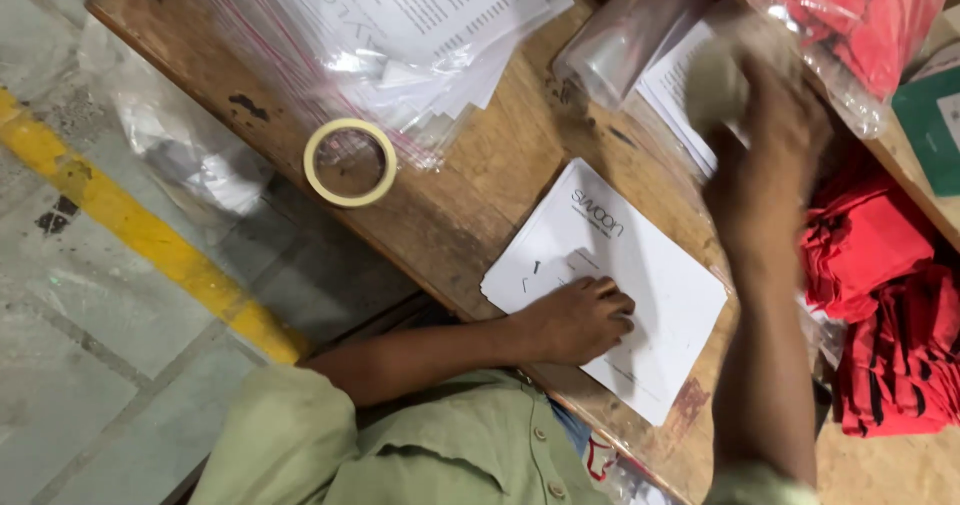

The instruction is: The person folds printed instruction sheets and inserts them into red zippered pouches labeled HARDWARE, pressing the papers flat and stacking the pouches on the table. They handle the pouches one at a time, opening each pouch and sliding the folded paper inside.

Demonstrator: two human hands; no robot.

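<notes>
the white card sheets (640,275) lie in a small stack at the near edge of the wooden worktop (470,185), and the left hand (578,317) rests flat on their near corner, fingers curled loosely, pinning them rather than gripping. going left to right: a concrete floor (90,365) with a yellow painted line (140,230) runs beside the worktop's left edge, with a crumpled clear bag (190,155) lying on it; a roll of pale tape (349,162) sits on the worktop near that edge; clear zip bags with printed papers (420,25) are heaped at the far edge; further right the right hand (745,95) is raised over another pile of papers (680,90), blurred, so i cannot tell whether it is closed on anything. red folded garments (880,295) in clear bags fill the right side. judging by this, the stack seems partly laid out, with garments and bags yet unpaired
</notes>
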